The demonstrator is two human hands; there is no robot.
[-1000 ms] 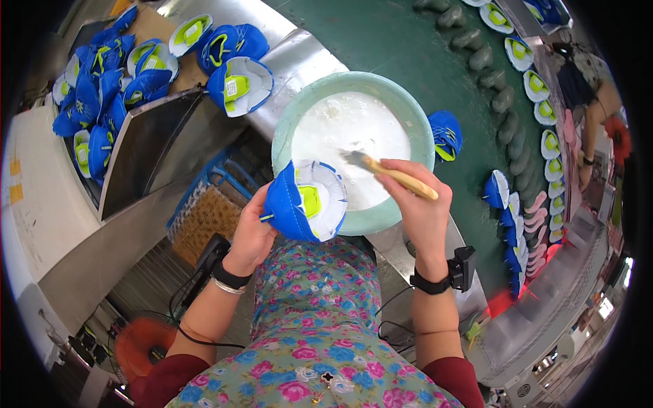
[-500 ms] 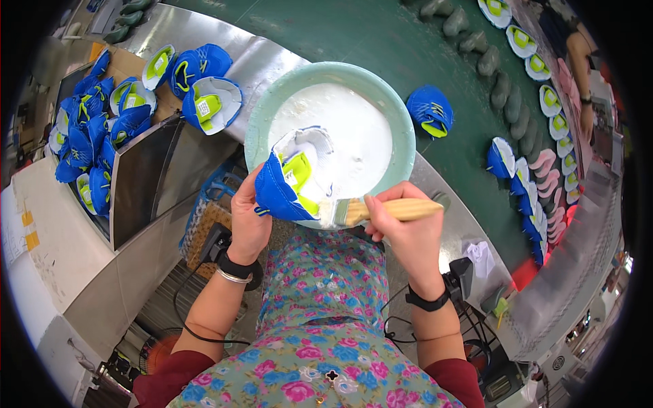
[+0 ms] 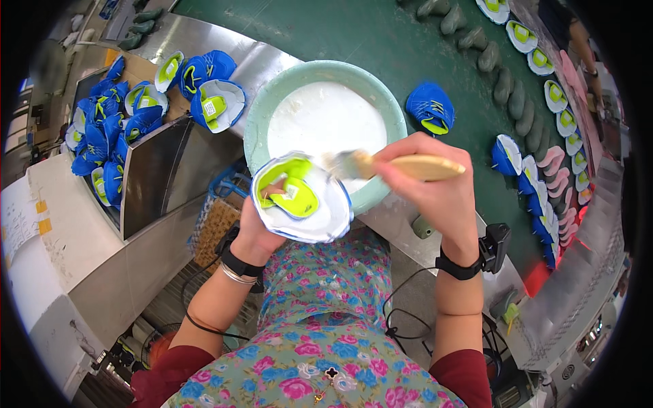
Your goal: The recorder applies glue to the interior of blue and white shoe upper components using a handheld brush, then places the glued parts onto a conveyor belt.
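Observation:
A blue shoe upper [image 3: 333, 217] with a white inside and lime-yellow lining is gripped in my left hand [image 3: 257, 228]. Its open underside faces up at the near-left rim of the basin, and a fingertip shows through the lining. My right hand [image 3: 430, 187] is closed round the wooden handle of a paintbrush [image 3: 425, 168]. The bristles, smeared by motion, are close to the upper's right edge; whether they touch it I cannot tell. Behind both is a pale green basin [image 3: 398, 122] of white liquid [image 3: 326, 119].
A box of blue uppers [image 3: 102, 136] stands at the left, with several more on the metal ledge [image 3: 235, 44]. One upper [image 3: 430, 109] lies on the green belt [image 3: 326, 34] right of the basin. Dark shoe lasts [image 3: 503, 85] and white-edged uppers [image 3: 527, 177] line the far right.
The upper has turned so its open underside faces up, and moved slightly toward me. My right hand has lifted the brush away from its lower edge, up and right.

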